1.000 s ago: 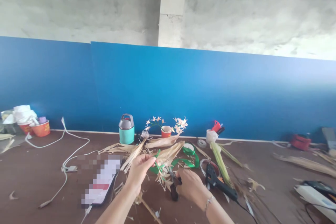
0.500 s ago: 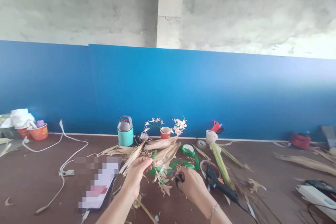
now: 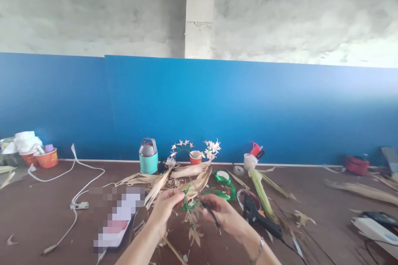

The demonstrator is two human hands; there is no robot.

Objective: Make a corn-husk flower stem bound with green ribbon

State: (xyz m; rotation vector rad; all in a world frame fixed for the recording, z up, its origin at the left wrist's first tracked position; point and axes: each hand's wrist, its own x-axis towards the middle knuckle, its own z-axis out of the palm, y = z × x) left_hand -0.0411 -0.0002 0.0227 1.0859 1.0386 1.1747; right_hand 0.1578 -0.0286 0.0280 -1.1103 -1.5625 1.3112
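My left hand point(image 3: 169, 205) is closed in a pinch on a flower stem point(image 3: 189, 205) wrapped in green ribbon. Pale husk-like flowers point(image 3: 194, 236) hang below it, between my hands. In my right hand point(image 3: 222, 211) is a pair of scissors point(image 3: 211, 214) with dark handles, the thin blades slanting up and left toward the green stem. Whether the blades touch the stem I cannot tell. Behind my hands a roll of green ribbon point(image 3: 222, 179) lies with its loose end trailing close to my right fingers. Dry corn husks point(image 3: 191, 171) are spread just beyond.
A black glue gun point(image 3: 261, 219) with its cord lies right of my right hand. On the left are a phone point(image 3: 120, 219) and white cables point(image 3: 74, 190). Along the blue partition point(image 3: 199, 103) stand a turquoise flask point(image 3: 148, 159), a red paper cup point(image 3: 195, 158) and finished flower sprays point(image 3: 213, 149).
My right hand has turned, so the scissors now point up and left near the stem. My left hand has shifted slightly right and lower, and the green tip is less upright.
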